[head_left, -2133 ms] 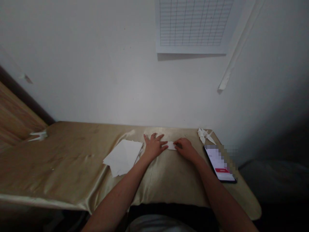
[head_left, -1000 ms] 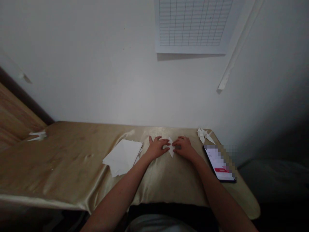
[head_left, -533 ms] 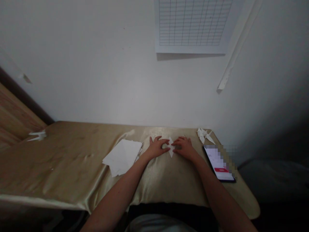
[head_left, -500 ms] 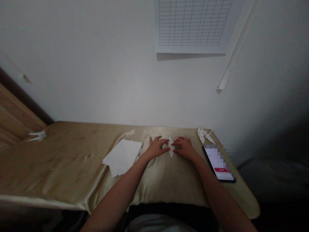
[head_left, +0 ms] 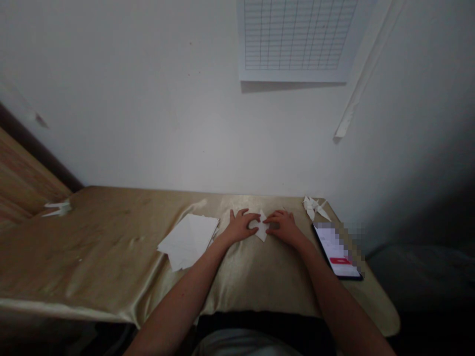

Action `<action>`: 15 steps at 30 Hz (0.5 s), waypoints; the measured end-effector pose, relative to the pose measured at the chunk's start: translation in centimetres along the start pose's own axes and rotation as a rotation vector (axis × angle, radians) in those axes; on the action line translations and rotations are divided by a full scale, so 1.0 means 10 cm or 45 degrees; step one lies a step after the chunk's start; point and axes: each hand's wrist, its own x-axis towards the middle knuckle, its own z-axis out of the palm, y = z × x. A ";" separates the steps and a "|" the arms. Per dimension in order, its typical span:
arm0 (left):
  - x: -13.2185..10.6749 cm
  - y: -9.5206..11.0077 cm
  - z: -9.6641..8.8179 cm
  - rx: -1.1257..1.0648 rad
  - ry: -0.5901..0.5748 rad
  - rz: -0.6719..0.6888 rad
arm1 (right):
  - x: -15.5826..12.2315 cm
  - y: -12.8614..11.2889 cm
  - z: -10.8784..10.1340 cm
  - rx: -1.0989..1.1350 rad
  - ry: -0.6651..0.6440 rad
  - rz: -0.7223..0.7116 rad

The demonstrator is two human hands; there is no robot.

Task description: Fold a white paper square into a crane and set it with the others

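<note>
A small folded piece of white paper [head_left: 262, 230], diamond-shaped, lies on the gold tablecloth between my two hands. On its left side, my left hand [head_left: 242, 228] has thumb and index finger curved onto the edge, the other fingers raised and bent. From the right, my right hand [head_left: 284, 226] rests index finger and thumb on the paper, partly covering it. To the left of my left hand is a stack of white paper sheets [head_left: 191, 240], loosely piled.
White folded paper cranes [head_left: 315, 208] sit at the table's back right corner, above a phone [head_left: 336, 254] with a lit screen. Another white folded paper piece [head_left: 57, 208] lies at the far left. The wall [head_left: 156, 109] stands behind the table, with a printed grid sheet [head_left: 297, 39] on it.
My right index finger has shifted slightly left over the folded paper, and my left thumb has drawn back a little. A bit more of the paper's lower part shows.
</note>
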 end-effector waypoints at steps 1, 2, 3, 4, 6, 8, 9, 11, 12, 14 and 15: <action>0.00 -0.01 -0.01 0.007 -0.005 0.008 | 0.00 0.00 0.00 0.006 0.004 0.004; 0.00 -0.02 -0.01 0.016 -0.012 0.015 | -0.01 -0.01 0.00 0.012 0.004 0.006; 0.00 -0.02 -0.02 0.027 -0.019 0.017 | -0.01 -0.01 -0.01 0.017 0.003 0.009; 0.00 -0.03 -0.03 0.038 -0.027 0.016 | -0.01 -0.01 -0.01 0.021 0.001 0.013; 0.00 -0.04 -0.04 0.054 -0.043 0.008 | -0.01 -0.02 -0.01 0.026 -0.006 0.017; 0.00 -0.05 -0.06 0.063 -0.053 0.014 | -0.01 -0.02 -0.01 0.033 -0.009 0.023; 0.00 -0.05 -0.06 0.067 -0.056 0.021 | -0.02 -0.02 -0.02 0.037 -0.008 0.027; -0.01 -0.04 -0.07 0.075 -0.061 0.031 | -0.02 -0.03 -0.02 0.052 -0.006 0.028; -0.01 -0.04 -0.07 0.079 -0.065 0.031 | -0.03 -0.03 -0.02 0.063 -0.004 0.026; -0.01 -0.04 -0.07 0.084 -0.070 0.032 | -0.03 -0.04 -0.02 0.089 0.013 0.022; -0.01 -0.04 -0.07 0.085 -0.073 0.036 | -0.03 -0.04 -0.02 0.101 0.028 0.023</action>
